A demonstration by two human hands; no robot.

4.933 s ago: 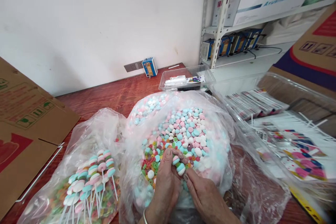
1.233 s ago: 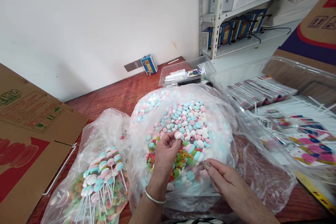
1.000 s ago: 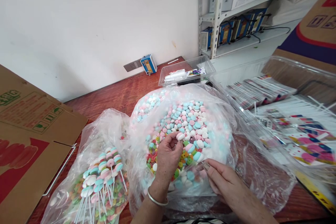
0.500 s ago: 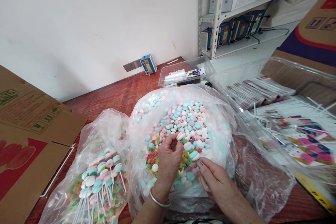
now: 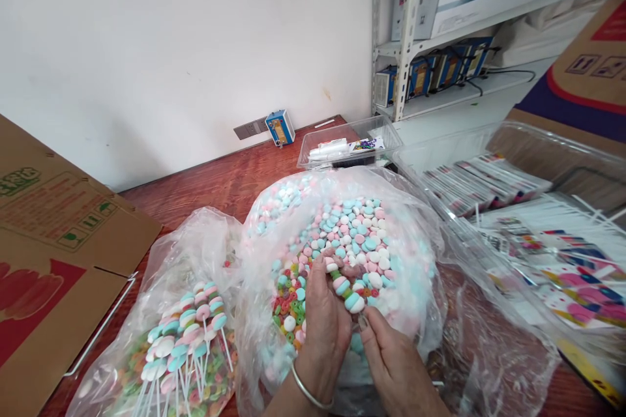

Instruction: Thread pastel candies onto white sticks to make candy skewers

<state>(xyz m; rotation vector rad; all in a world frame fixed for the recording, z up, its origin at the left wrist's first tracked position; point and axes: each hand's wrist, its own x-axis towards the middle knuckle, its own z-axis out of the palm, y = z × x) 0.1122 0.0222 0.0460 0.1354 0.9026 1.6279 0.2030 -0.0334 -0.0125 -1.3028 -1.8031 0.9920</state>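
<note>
A candy skewer (image 5: 343, 285) of pastel pink, white and blue candies with green pieces between slants over a large open plastic bag (image 5: 405, 300). My left hand (image 5: 323, 322), with a silver bangle at the wrist, cups the upper candies, its fingers curled behind them. Below the lowest candy, my right hand (image 5: 394, 358) pinches the stick end; most of the stick is hidden by the fingers. Loose pastel candies (image 5: 362, 231) fill the bag, with colourful gummy rings (image 5: 291, 290) on its left side.
Finished candy skewers (image 5: 188, 332) lie on a bag of gummy rings at left, beside a cardboard box (image 5: 63, 241). A clear tray (image 5: 460, 208) with printed packets and white sticks stands at right. Behind are a small clear tub (image 5: 313, 159) and a blue device (image 5: 280, 128).
My left hand has turned from a pinch at the skewer's top to cupping its candies. The skewer has moved slightly left and now stands steeper; my right hand went with it, leftward and down.
</note>
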